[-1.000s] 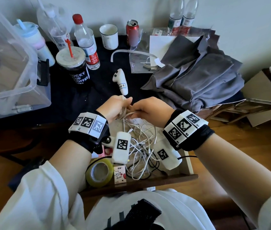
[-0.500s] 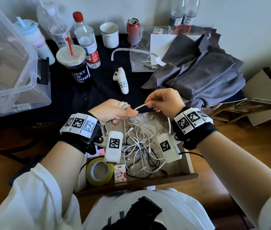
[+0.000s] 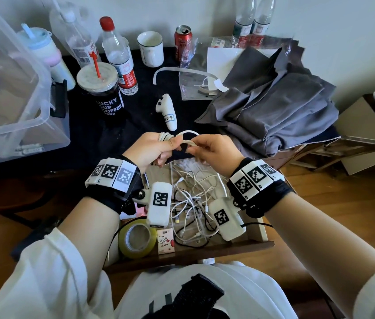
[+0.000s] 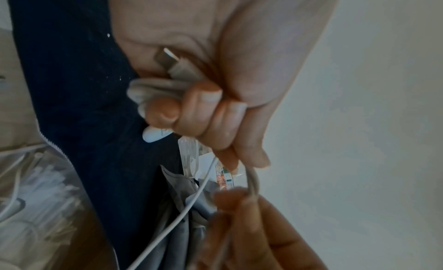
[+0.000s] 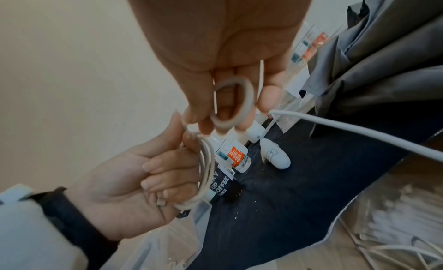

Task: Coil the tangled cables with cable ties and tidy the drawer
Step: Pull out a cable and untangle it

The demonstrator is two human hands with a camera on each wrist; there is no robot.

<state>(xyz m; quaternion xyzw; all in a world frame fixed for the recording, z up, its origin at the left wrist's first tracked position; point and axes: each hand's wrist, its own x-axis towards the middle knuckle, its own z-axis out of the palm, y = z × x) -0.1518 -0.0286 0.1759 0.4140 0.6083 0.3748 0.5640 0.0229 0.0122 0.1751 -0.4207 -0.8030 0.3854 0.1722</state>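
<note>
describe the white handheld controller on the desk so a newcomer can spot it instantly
Look at the black cloth covering the desk, between the coffee cup and the grey clothes. The controller lies there alone, just beyond the hands. It is the only white curved grip, bearing a small handwritten label.

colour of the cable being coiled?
White cable; the head view shows it best.

The white cable [image 5: 359,133] runs off the right wrist view's edge.
</note>
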